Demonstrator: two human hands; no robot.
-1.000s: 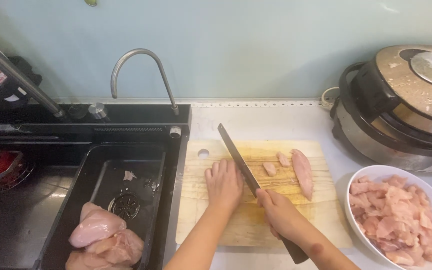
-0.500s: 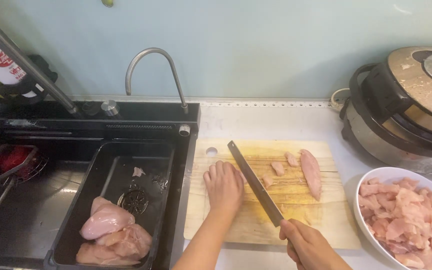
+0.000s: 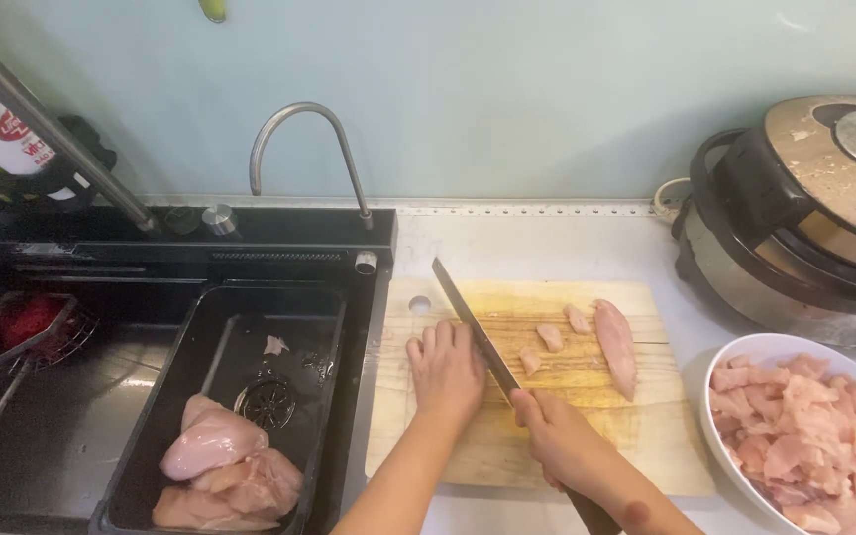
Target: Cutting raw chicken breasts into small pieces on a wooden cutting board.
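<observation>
– What did the two hands have hold of?

– The right hand (image 3: 559,436) had its fingers wrapped shut around the handle of a long, dark-bladed kitchen knife (image 3: 475,325), whose blade ran up toward 11 o'clock across the pale wooden cutting board (image 3: 646,441). The left hand (image 3: 445,369) lay palm down on the board just at 9 o'clock of the blade, fingers together and stretched flat. Whether any meat lay under that palm, I could not tell.

– And where was the meat?

– A long strip of raw pink chicken (image 3: 616,347) lay on the board at 3 o'clock of the knife, apart from the blade. Between strip and blade lay three small cut pieces (image 3: 550,337). At 4 o'clock of the board stood a white round bowl (image 3: 745,349) heaped with chopped raw chicken (image 3: 809,436).

– What lay on the other side?

– At 9 o'clock of the board was a black rectangular sink basin (image 3: 220,342) holding whole raw chicken breasts (image 3: 225,461) at its near end, with a curved steel tap (image 3: 304,139) above it at 12 o'clock. A large round electric cooker with a steel lid (image 3: 804,218) sat at 2 o'clock of the board
</observation>
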